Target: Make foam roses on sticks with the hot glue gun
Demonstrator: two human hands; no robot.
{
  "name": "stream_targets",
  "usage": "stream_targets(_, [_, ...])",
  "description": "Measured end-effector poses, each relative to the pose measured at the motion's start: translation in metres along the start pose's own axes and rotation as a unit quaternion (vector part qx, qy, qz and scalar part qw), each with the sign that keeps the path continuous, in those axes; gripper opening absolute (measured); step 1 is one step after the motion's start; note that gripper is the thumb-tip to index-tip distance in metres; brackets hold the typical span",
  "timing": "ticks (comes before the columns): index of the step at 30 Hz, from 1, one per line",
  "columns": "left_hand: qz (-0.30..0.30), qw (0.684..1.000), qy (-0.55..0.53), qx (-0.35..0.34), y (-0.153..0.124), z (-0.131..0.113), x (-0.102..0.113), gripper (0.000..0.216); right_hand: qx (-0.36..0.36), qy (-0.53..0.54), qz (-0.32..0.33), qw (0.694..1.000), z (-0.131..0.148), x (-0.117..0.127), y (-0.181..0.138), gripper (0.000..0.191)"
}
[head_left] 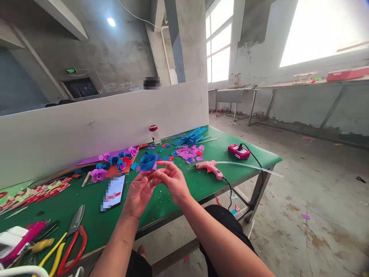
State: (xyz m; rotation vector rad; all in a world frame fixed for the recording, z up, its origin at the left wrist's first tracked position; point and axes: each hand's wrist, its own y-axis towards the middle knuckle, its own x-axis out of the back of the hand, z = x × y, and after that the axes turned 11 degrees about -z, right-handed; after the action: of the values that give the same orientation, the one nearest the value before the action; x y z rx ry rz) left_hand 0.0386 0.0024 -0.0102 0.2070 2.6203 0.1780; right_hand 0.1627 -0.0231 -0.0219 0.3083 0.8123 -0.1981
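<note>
A blue foam flower (148, 162) with a purple outer petal is held up above the green table (184, 188), near its front edge. My left hand (138, 194) grips it from below, fingers closed under the bloom. My right hand (172, 180) pinches the flower's right side with thumb and fingers. Finished purple and blue flowers (115, 162) lie behind, near the white partition. A pink glue gun (210, 168) lies on the table just right of my right hand, nozzle pointing left.
A phone (113, 192) lies left of my hands. Red-handled cutters (72, 246) and yellow-handled tools sit at the front left. Pink foam scraps (190, 153), blue strips (190, 136), a small bottle (155, 134) and a pink power box (238, 151) lie farther back.
</note>
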Motion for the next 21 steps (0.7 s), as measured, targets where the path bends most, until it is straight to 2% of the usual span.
stream_targets(4, [-0.034, 0.994, 0.105, -0.006, -0.001, 0.000, 0.005, 0.034, -0.098, 0.080, -0.028, 0.992, 0.007, 0.010, 0.006, 0.046])
stream_targets(8, [-0.082, 0.991, 0.107, -0.009, -0.002, 0.004, 0.001, 0.035, -0.141, 0.064, -0.047, 0.987, 0.002, 0.014, 0.005, 0.048])
stream_targets(11, [-0.093, 0.993, 0.078, 0.010, -0.002, 0.006, -0.001, 0.039, -0.115, 0.030, -0.059, 0.991, -0.004, 0.012, 0.002, 0.050])
stream_targets(16, [-0.115, 0.990, 0.081, 0.000, -0.003, 0.006, -0.002, 0.035, -0.005, -0.058, -0.077, 0.995, -0.009, 0.006, -0.001, 0.046])
stream_targets(21, [-0.122, 0.991, 0.061, 0.003, -0.003, 0.009, -0.005, 0.034, 0.015, -0.103, -0.065, 0.992, -0.013, 0.006, -0.002, 0.041])
